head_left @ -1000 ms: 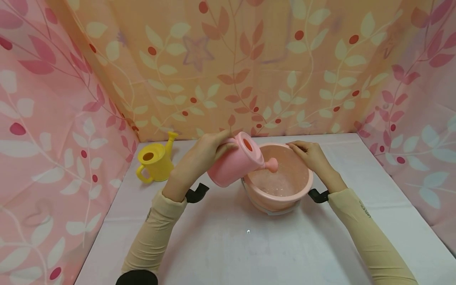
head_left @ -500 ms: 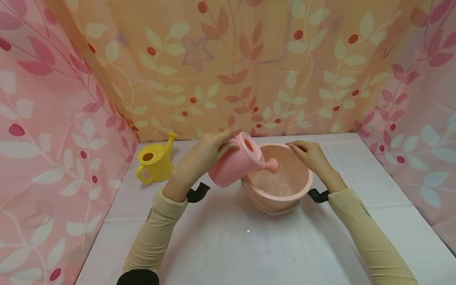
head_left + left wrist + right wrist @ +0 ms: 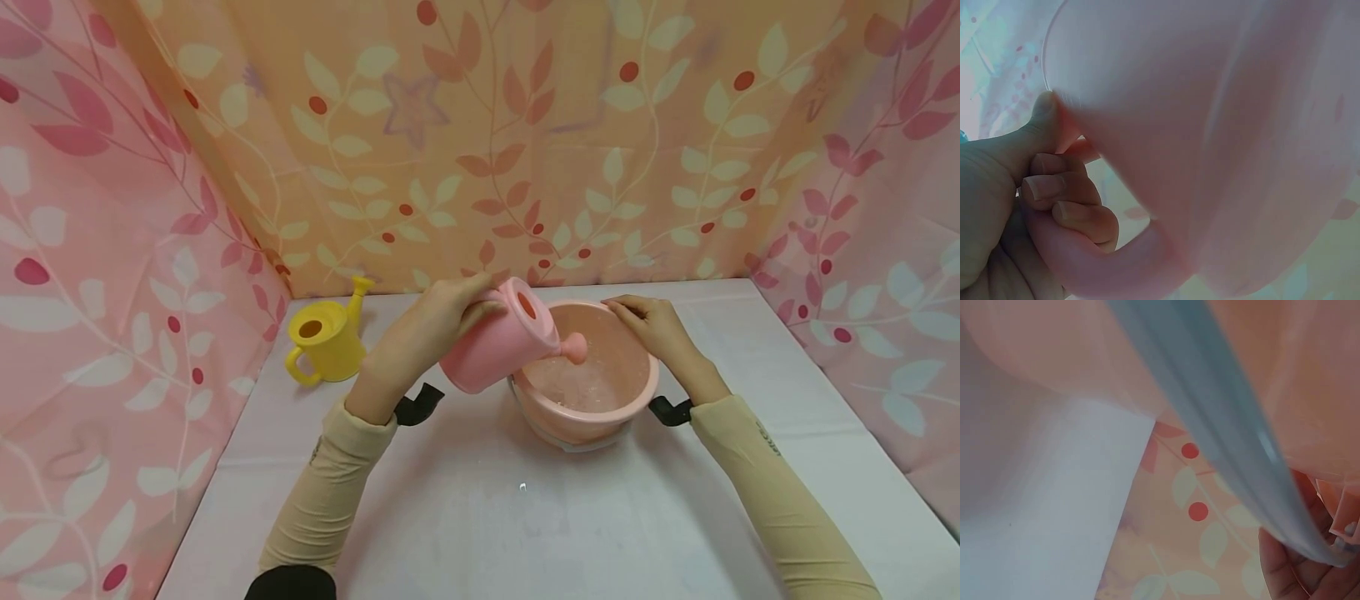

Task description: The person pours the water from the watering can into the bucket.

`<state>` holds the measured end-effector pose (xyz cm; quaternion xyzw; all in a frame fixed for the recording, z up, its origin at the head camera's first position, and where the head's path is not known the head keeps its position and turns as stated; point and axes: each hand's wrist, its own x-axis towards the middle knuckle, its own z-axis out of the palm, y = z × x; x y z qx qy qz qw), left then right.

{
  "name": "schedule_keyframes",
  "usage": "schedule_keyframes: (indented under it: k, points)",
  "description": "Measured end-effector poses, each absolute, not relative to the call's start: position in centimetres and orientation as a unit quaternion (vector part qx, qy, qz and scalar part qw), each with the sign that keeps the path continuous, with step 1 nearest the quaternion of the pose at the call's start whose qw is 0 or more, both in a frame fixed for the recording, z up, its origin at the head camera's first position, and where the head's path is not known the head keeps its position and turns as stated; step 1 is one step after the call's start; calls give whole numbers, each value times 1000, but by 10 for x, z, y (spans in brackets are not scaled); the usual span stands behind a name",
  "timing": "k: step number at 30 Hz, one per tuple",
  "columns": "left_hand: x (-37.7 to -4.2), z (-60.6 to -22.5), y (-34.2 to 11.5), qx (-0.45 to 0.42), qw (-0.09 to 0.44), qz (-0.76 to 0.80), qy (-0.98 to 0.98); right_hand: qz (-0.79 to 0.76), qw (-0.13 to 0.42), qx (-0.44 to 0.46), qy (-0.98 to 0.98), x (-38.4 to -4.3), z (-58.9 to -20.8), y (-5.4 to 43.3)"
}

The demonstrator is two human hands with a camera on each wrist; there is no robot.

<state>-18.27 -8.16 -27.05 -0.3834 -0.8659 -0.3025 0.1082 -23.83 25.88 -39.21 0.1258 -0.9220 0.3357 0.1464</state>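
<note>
In the head view my left hand grips a pink watering can by its handle. The can is tipped to the right, its sprinkler head over the inside of a pink bucket. Curled fingers round the can's handle show in the left wrist view. Water with ripples and bubbles lies in the bucket. My right hand holds the bucket's rim at the back right. From the right wrist, its fingers appear beside the end of the bucket's pale grey carrying handle.
A yellow watering can stands upright on the white table, left of my left hand. A small shiny drop lies in front of the bucket. Leaf-patterned cloth hangs behind and at both sides.
Both hands and the bucket stay in place, and the pink can remains tipped with barely any shift to the right. Ripples and bubbles on the water have changed.
</note>
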Motion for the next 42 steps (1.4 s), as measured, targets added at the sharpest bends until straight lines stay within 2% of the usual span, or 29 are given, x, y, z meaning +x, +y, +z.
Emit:
schedule_keyframes:
  k: [13,42]
  points:
    - [-182,-270,-79,-392,128,-291,-863,331,157,131,-921,-238,-392,258]
    - [-179,-268,-77,-387,111,-292,-867,333,154,130,-921,-238,-393,258]
